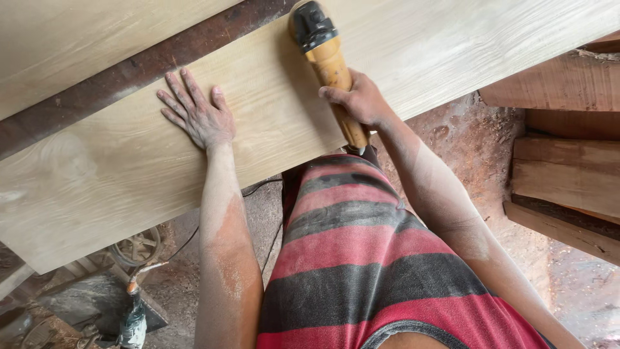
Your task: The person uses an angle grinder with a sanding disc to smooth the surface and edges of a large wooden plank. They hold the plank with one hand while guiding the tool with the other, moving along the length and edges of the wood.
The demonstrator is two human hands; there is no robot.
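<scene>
A hand-held power sander, with a yellow-orange body and a black head, lay angled across a wide, pale wooden board. Its black head sat near the board's far edge, and its handle pointed back toward the person.

The right hand was clenched around the lower part of that handle, fingers wrapped fully round it. The left hand was released and gripped nothing; it lay flat on the board with fingers spread, well to the left of the tool, pressing the wood down. Both forearms were coated in fine pale dust.

To sand well here, the head would likely need to stay flat against the surface and travel along the grain, with the flat hand kept clear of its path.

The board ran diagonally across the view. Beyond it lay a dark, rusty strip, then a second pale board. The person wore a red and dark grey striped shirt.

At right, reddish timber planks were stacked above a floor covered in red sawdust. At lower left, another power tool stood on the ground near a small spoked wheel.
</scene>
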